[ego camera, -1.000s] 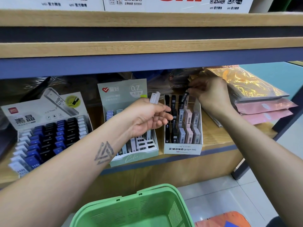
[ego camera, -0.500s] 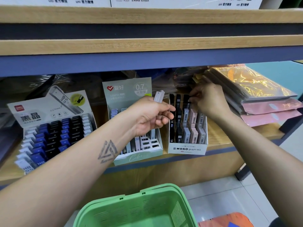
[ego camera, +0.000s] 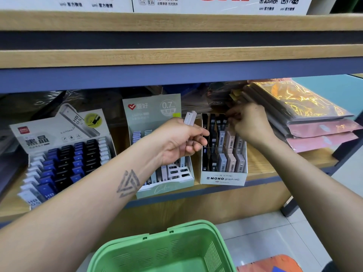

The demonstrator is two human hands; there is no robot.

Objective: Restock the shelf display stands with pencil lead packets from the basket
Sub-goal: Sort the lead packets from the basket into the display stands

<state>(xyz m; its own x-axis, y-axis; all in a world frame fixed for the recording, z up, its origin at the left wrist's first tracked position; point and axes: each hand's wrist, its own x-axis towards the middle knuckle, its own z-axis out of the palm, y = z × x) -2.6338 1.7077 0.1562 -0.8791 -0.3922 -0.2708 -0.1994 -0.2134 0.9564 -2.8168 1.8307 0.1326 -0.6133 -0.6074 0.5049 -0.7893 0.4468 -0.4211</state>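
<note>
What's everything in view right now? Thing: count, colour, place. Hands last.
Deli display stand: 1, white card, shelf left; blue, black and white lead packets in rows.
0.7 display stand: 1, pale green, shelf middle; few packets, several slots bare.
MONO display stand: 1, white, shelf right of middle; black, grey and pinkish packets.
Plastic-wrapped packs: a stack, gold and pink, shelf right.
Basket: 1, green, below the shelf, near edge of view.
White boxes: count unclear, upper shelf.
Left hand: holds a white lead packet in front of the 0.7 stand.
Right hand: fingers at the back row of the MONO stand.
</note>
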